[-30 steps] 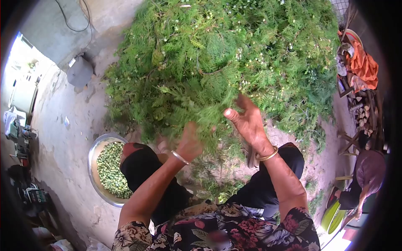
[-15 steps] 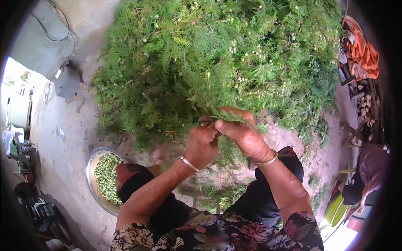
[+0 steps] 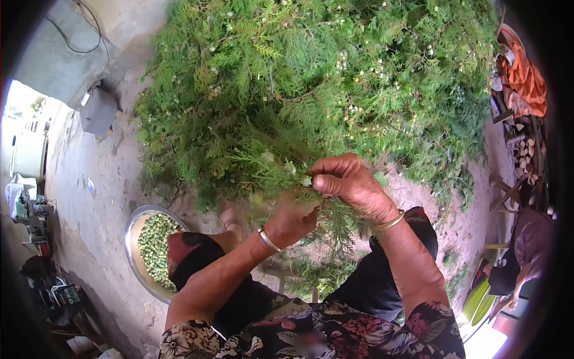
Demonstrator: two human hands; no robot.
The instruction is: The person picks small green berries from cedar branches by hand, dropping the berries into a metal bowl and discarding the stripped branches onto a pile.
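My right hand [image 3: 354, 186] pinches an evergreen sprig [image 3: 263, 163] between thumb and fingers. The sprig has feathery green leaves, and a few pale green cones show just left of the thumb. Below and left of it, my left hand [image 3: 292, 219] is smeared by motion, so what its fingers do does not show clearly. A faint greenish blur lies left of those fingers. Beyond both hands rises a big heap of cut evergreen branches [image 3: 382, 78] dotted with pale cones. At my left knee, a metal basin [image 3: 133, 234] holds many small green cones [image 3: 156, 248].
Loose green sprigs [image 3: 317, 276] lie on the ground between my legs. A grey box-like object [image 3: 97, 112] is at the left wall. On the right are an orange cloth [image 3: 523, 81], stacked firewood [image 3: 526, 154] and another person's arm [image 3: 521, 281] beside a yellow-green object [image 3: 478, 300].
My left hand has dropped away from the right hand, down and slightly left. My right hand keeps its pinch on the sprig, whose cones are now exposed. The view has shifted slightly.
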